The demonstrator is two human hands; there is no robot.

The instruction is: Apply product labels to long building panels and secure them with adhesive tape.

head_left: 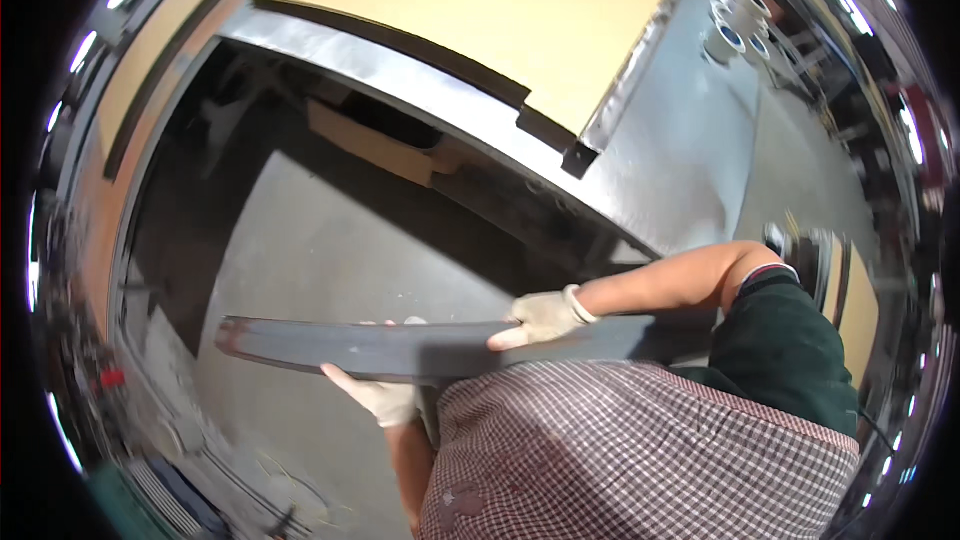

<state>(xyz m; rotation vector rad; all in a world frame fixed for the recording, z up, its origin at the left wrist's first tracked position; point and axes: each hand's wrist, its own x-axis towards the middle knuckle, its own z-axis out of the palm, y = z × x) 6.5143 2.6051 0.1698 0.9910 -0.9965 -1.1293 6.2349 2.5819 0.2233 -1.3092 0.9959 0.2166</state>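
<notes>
A long dark grey metal bar point(370, 348) lies across in front of my body, with rusty brown patches at its left end. My left hand point(380, 398), in a pale work glove with bare fingertips showing, grips its near edge from below, and some fingertips peek over the far edge. Farther right, my right hand point(540, 320), gloved too, is wrapped over the bar's far edge with the thumb on its upper face. The bar's right part runs behind my checked apron and beneath my right arm, so that end is hidden.
Ahead stands a metal-topped workbench point(660, 190) bearing a large yellowish board point(470, 10) edged by a dark metal strip point(400, 45). Several flanged pipe pieces point(725, 40) stand at its far right. A brown board point(370, 145) is under the bench. Another yellowish panel point(165, 50) is far left.
</notes>
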